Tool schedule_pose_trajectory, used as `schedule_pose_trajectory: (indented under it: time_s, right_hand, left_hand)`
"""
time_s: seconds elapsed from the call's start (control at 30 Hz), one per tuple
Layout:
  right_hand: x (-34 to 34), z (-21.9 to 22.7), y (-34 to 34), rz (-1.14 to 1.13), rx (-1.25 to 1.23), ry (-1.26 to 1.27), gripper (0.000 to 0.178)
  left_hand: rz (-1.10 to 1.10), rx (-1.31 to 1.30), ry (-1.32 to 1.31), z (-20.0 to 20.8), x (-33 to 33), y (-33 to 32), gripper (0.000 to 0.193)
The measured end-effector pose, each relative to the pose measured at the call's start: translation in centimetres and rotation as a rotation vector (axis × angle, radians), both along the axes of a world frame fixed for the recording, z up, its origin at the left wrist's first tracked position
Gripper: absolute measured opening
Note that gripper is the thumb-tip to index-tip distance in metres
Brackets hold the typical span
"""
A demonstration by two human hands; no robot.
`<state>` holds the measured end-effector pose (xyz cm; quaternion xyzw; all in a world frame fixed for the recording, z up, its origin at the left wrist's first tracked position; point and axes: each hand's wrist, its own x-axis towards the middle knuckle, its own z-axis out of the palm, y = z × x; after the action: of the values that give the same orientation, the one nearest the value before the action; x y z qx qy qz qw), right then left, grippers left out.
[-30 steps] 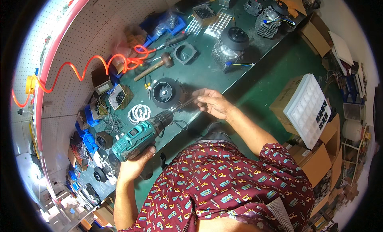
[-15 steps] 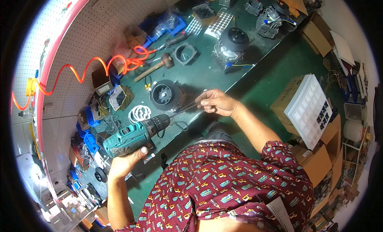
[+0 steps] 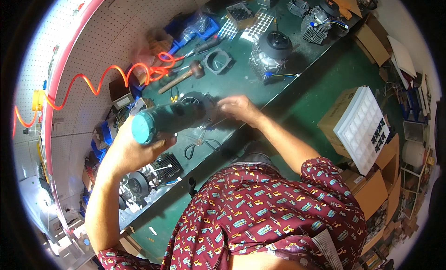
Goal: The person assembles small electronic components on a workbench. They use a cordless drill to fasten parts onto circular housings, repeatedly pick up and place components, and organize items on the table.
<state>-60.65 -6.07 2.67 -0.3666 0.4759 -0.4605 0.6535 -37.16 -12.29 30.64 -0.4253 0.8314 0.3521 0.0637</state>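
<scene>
My left hand (image 3: 130, 149) is wrapped round the handle of a teal cordless drill (image 3: 160, 122). The drill is tipped forward, its chuck end over a black round fan unit (image 3: 207, 103) on the bench; its bit tip cannot be made out. At the unit's right side is my right hand (image 3: 240, 108), with fingers curled against its edge and fingertips partly blurred. Black-handled scissors (image 3: 200, 142) lie just below the unit. A motor with black fins (image 3: 169, 168) and a black round wheel (image 3: 138, 182) sit under and left of my left wrist.
On the green bench (image 3: 246, 89) beyond are a mallet (image 3: 186, 78), a grey square ring frame (image 3: 218, 61) and another fan motor (image 3: 275, 45). A coiled orange air hose (image 3: 116, 70) hangs at left. To the right a white tray (image 3: 362, 126) rests on cartons.
The drill has swung up and forward over the fan unit, now tipped down. My right hand has moved from the drill bit to the unit's side. Scissors and finned motor are uncovered.
</scene>
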Motion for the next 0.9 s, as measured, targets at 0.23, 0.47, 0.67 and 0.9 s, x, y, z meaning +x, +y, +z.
schedule_pose_trajectory:
  time_s: [0.23, 0.47, 0.67, 0.9]
  right_hand:
    - [1.0, -3.6, -0.3, 0.026, -0.165, 0.021, 0.031]
    - [1.6, -4.9, -0.3, 0.026, -0.268, 0.16, 0.029]
    - [1.5, -4.5, 0.2, 0.01, -0.27, 0.101, 0.028]
    - [2.4, -5.9, 0.0, -0.069, -0.273, -0.009, 0.031]
  left_hand:
    - [-0.183, -0.171, -0.191, -0.7, -1.6, -1.8, 0.036]
    - [-0.157, -0.108, -0.257, 0.4, -2.9, -1.6, 0.036]
    - [-0.169, -0.114, -0.238, 0.2, -2.6, -1.6, 0.034]
    - [-0.161, -0.101, -0.386, 0.6, -3.6, -1.3, 0.033]
